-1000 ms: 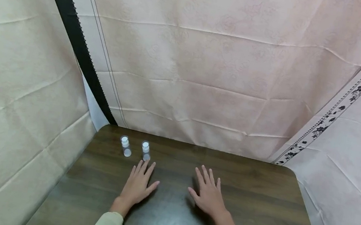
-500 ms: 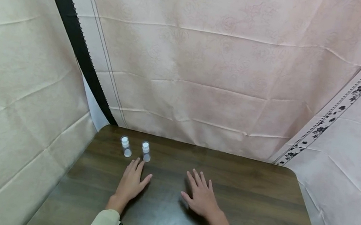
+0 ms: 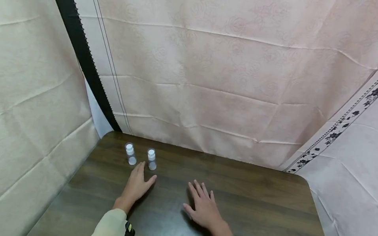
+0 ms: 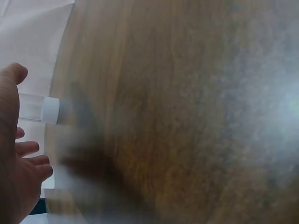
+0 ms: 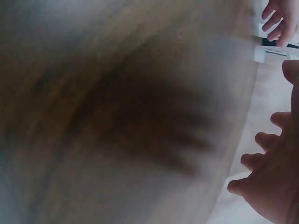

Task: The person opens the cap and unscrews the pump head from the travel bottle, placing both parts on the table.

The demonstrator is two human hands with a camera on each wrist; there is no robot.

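Observation:
Two small clear bottles with white ends stand side by side near the table's far left, a left bottle (image 3: 130, 154) and a right bottle (image 3: 151, 159). My left hand (image 3: 135, 184) is just in front of them, its fingertips by the gap between the two and its thumb spread to the right. In the left wrist view, one bottle's white end (image 4: 50, 110) shows beyond the thumb; whether the hand touches it I cannot tell. Over the table's middle, my right hand (image 3: 205, 209) has its fingers spread and holds nothing. The right wrist view shows its loosely bent fingers (image 5: 266, 140).
The dark wooden table (image 3: 263, 207) has rounded far corners. Pale cloth (image 3: 208, 76) hangs behind it and on both sides. A black strip (image 3: 81, 40) runs down the left corner, a flowered border (image 3: 350, 115) down the right.
My left hand has shifted left and forward, its fingers drawing together near the gap between the bottles. The right hand has drifted left and slightly back. Both bottles stay in place.

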